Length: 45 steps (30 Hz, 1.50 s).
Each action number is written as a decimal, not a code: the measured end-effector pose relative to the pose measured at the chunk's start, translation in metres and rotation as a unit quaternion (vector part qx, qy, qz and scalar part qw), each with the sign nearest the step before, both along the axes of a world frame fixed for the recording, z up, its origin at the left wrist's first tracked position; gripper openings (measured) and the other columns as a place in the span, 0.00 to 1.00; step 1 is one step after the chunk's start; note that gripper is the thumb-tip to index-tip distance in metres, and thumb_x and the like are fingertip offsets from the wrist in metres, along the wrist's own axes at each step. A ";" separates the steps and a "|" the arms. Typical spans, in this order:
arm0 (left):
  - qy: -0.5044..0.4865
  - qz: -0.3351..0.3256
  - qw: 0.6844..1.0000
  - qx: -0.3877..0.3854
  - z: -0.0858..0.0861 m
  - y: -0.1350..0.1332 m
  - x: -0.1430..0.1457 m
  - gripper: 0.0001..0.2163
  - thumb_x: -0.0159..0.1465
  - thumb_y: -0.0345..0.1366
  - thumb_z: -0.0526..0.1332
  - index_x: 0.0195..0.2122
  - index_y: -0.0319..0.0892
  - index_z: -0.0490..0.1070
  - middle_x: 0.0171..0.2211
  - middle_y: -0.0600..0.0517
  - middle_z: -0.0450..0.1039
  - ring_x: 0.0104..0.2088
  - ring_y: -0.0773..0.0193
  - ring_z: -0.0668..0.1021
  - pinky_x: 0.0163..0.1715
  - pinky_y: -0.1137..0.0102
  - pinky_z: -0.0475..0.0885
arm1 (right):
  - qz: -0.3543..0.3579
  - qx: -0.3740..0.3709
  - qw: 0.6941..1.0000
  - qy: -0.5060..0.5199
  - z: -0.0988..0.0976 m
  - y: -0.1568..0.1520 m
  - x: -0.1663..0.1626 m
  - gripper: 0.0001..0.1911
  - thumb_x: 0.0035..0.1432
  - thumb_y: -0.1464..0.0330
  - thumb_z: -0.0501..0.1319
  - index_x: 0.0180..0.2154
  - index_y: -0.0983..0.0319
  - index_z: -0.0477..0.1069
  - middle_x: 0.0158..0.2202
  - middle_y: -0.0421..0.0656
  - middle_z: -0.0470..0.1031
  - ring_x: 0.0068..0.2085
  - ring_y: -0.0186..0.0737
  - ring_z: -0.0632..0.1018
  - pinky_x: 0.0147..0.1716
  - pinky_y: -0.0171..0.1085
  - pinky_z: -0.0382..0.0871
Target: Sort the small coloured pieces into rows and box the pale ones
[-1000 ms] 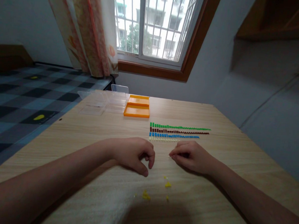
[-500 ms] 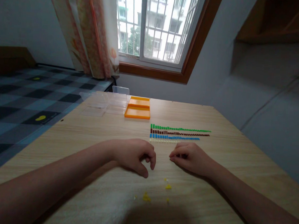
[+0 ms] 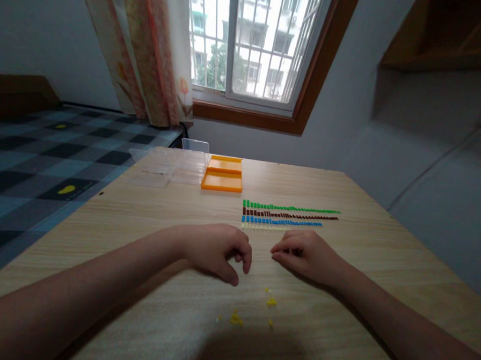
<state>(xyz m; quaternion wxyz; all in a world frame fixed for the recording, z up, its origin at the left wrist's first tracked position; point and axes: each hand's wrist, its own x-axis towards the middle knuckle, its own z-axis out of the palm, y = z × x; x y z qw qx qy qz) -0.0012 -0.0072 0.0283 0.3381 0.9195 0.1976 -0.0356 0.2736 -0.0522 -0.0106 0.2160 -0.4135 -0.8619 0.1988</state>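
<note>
My left hand (image 3: 216,251) hovers low over the wooden table, thumb and curled fingers apart, with nothing seen between them. Facing it, my right hand (image 3: 307,256) rests on the tabletop with thumb and index fingertips pinched together; whatever they hold is too small to tell. Just beyond both hands lie neat rows of small pieces: a green row (image 3: 258,205), a dark brown row (image 3: 256,213), a blue row (image 3: 262,220) and a cream row (image 3: 258,227), partly behind my right hand. Nearer to me are loose little yellow pieces (image 3: 236,319) and another yellow cluster (image 3: 272,300).
An orange two-part tray (image 3: 221,188) stands toward the far edge of the table (image 3: 382,252), beside clear plastic boxes (image 3: 152,171). To the left is a bed with a checked cover (image 3: 84,155). A barred window (image 3: 263,47) and curtain (image 3: 150,51) are behind.
My right hand's pinched fingertips have shifted very slightly left. The left hand and the pieces look the same, apart from a slight shift of the whole view.
</note>
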 end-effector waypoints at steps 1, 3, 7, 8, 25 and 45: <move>0.000 0.002 1.000 -0.001 0.000 0.000 0.000 0.12 0.56 0.32 0.75 0.41 0.44 0.81 0.34 0.55 0.72 0.33 0.66 0.74 0.36 0.73 0.69 | 0.004 0.004 1.000 -0.005 0.000 0.000 -0.001 0.10 0.65 0.65 0.63 0.39 0.59 0.84 0.31 0.42 0.79 0.33 0.33 0.76 0.34 0.33 0.65; -0.002 0.002 1.000 -0.003 0.000 0.000 0.000 0.12 0.56 0.32 0.74 0.41 0.44 0.81 0.34 0.56 0.71 0.33 0.65 0.74 0.36 0.73 0.69 | 0.006 0.004 1.000 -0.012 0.000 -0.001 -0.001 0.10 0.66 0.66 0.63 0.38 0.59 0.84 0.31 0.42 0.78 0.33 0.33 0.76 0.34 0.33 0.65; -0.002 0.004 1.000 -0.003 0.000 -0.001 0.000 0.12 0.56 0.33 0.75 0.41 0.44 0.81 0.34 0.55 0.72 0.35 0.65 0.74 0.37 0.72 0.69 | 0.007 -0.004 1.000 -0.010 -0.001 -0.001 0.004 0.09 0.65 0.67 0.63 0.38 0.59 0.84 0.32 0.42 0.79 0.33 0.33 0.77 0.34 0.32 0.66; 0.000 0.006 1.000 -0.004 0.000 -0.001 0.000 0.12 0.56 0.33 0.75 0.41 0.44 0.81 0.35 0.55 0.71 0.35 0.65 0.74 0.37 0.72 0.69 | 0.006 -0.006 1.000 -0.012 -0.001 -0.001 0.005 0.09 0.65 0.67 0.63 0.38 0.59 0.83 0.32 0.42 0.79 0.33 0.33 0.77 0.35 0.32 0.66; -0.003 0.009 1.000 -0.001 0.001 -0.002 0.000 0.12 0.56 0.33 0.75 0.41 0.44 0.81 0.34 0.56 0.71 0.34 0.65 0.74 0.36 0.73 0.69 | -0.043 0.013 0.999 -0.010 0.006 0.002 0.020 0.09 0.63 0.68 0.62 0.34 0.60 0.83 0.31 0.42 0.79 0.31 0.33 0.76 0.31 0.32 0.65; -0.004 0.015 1.000 -0.003 -0.002 0.000 0.000 0.10 0.57 0.34 0.73 0.40 0.44 0.80 0.34 0.55 0.71 0.33 0.65 0.73 0.35 0.73 0.69 | -0.108 0.067 0.991 -0.046 -0.009 0.035 0.049 0.11 0.65 0.67 0.61 0.36 0.61 0.82 0.33 0.44 0.80 0.34 0.37 0.77 0.35 0.33 0.67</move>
